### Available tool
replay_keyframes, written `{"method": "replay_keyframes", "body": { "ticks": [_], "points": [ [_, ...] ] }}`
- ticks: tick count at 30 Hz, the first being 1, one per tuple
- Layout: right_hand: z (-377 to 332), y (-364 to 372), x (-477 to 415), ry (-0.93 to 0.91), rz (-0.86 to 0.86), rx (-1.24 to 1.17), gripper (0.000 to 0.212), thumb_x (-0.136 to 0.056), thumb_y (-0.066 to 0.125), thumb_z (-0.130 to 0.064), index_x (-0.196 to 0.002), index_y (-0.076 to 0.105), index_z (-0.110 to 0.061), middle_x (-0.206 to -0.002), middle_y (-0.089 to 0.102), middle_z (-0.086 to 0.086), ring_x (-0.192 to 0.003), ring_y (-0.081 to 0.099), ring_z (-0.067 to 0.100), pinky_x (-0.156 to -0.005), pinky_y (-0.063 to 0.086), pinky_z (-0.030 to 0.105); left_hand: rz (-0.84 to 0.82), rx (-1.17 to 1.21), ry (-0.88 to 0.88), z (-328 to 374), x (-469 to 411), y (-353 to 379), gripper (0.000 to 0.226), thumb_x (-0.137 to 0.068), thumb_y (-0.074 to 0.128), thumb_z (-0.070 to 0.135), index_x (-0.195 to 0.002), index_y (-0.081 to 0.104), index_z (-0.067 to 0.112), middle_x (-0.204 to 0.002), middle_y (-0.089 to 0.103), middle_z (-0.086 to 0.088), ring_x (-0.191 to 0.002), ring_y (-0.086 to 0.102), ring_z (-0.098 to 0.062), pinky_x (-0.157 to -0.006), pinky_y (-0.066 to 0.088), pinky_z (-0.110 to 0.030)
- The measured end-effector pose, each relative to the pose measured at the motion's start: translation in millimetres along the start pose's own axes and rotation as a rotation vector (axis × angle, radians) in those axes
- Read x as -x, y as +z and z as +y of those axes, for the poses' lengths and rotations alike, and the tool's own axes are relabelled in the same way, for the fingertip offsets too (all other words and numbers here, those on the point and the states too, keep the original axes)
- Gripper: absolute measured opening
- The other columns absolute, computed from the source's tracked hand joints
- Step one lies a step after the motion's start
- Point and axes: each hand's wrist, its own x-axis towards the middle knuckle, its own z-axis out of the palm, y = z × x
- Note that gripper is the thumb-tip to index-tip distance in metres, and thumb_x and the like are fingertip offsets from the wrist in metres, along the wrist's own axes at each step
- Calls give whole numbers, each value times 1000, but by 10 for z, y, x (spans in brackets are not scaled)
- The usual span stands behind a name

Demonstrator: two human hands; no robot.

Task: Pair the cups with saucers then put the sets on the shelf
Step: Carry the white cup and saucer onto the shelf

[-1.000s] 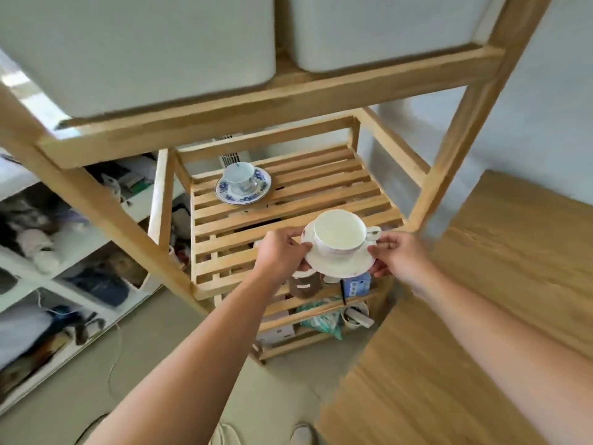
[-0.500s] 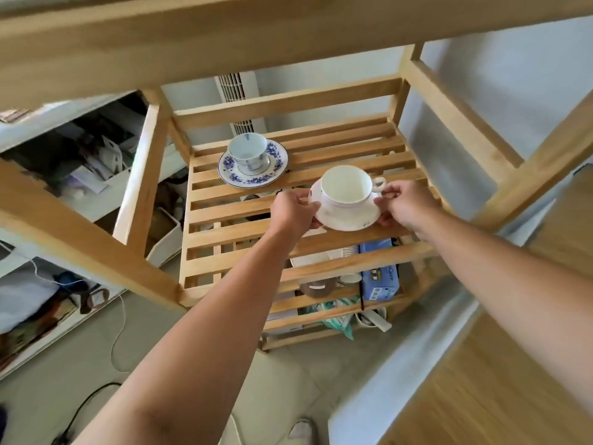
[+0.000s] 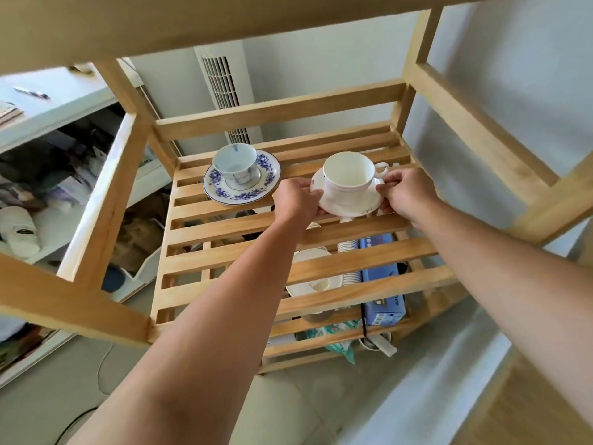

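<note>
A plain white cup (image 3: 348,175) stands on a white saucer (image 3: 348,205), tilted slightly toward me just above the slatted wooden shelf (image 3: 231,226). My left hand (image 3: 296,200) grips the saucer's left rim and my right hand (image 3: 406,191) grips its right rim. To the left, a white cup with blue marks (image 3: 236,165) sits on a blue-flowered saucer (image 3: 240,192) at the back of the same shelf.
Wooden posts and rails (image 3: 465,123) frame the shelf on all sides, with a beam overhead. Below the slats lie a white plate (image 3: 313,277), stacked paper cups and a blue box (image 3: 383,303). A white vent (image 3: 221,81) stands behind. Cluttered white shelving (image 3: 48,175) is at left.
Both hands have carried the white cup and saucer forward and deeper over the shelf, ending beside the blue-flowered set. My view has dropped under the upper beam.
</note>
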Motion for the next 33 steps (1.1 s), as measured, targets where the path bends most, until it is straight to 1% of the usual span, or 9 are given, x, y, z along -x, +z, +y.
{"method": "replay_keyframes", "body": {
  "ticks": [2,5,7,11,14,17,19,24,33],
  "points": [
    [26,-7,12,-10,20,-6,7,-86,62,-18,-92,66,-17,-96,70,11,-75,66,28,-75,57,38,10,-12,34,-7,28,19,19,-85,66,10,-103,71,8,-87,72,-10,-62,68,-16,-55,60,-27],
    [103,-27,83,9,71,-76,20,-84,63,-19,-103,64,-14,-93,71,6,-68,68,20,-65,57,29,69,-204,197,-77,145,32,25,-82,69,21,-105,70,11,-96,71,-8,-87,65,-22,-77,55,-35],
    [155,-13,140,41,67,-142,15,-84,63,-13,-99,62,-13,-85,69,3,-58,67,15,-54,56,24,76,-195,205,-142,242,40,26,-81,70,22,-105,68,14,-89,70,-3,-84,63,-19,-77,53,-34],
    [171,64,169,130,14,-300,12,-85,60,-4,-94,58,-12,-80,69,9,-57,68,16,-51,58,22,50,-31,54,-168,229,58,27,-84,67,16,-111,67,14,-90,75,-8,-82,72,-20,-78,58,-36],
    [120,100,71,163,20,-344,13,-87,58,-3,-99,58,-8,-81,68,10,-59,68,18,-58,59,26,53,97,12,-102,135,106,27,-85,66,10,-112,66,13,-94,75,-9,-74,73,-18,-76,60,-35],
    [60,131,-97,161,16,-338,12,-87,56,-2,-97,59,-8,-79,68,9,-60,68,18,-68,60,32,100,182,-34,-33,9,182,31,-87,65,9,-117,64,13,-89,73,-4,-62,68,-7,-60,56,-19],
    [12,152,-203,164,6,-356,13,-87,56,0,-97,59,-7,-80,67,9,-58,66,17,-67,59,31,130,171,-38,1,-87,228,29,-88,64,10,-116,65,13,-84,71,-1,-61,66,-6,-55,53,-17],
    [-59,183,-389,159,10,-385,15,-87,57,-1,-100,56,-9,-80,66,9,-59,67,16,-59,58,25,147,77,-14,59,-265,293,30,-87,64,14,-117,65,15,-97,75,-6,-90,70,-19,-82,55,-34],
    [-91,184,-415,130,23,-331,20,-88,56,-5,-107,56,-12,-84,67,8,-62,68,14,-57,58,22,136,162,-57,84,-327,308,37,-86,66,14,-123,61,14,-95,75,-8,-81,72,-18,-79,60,-39]
  ]
}}
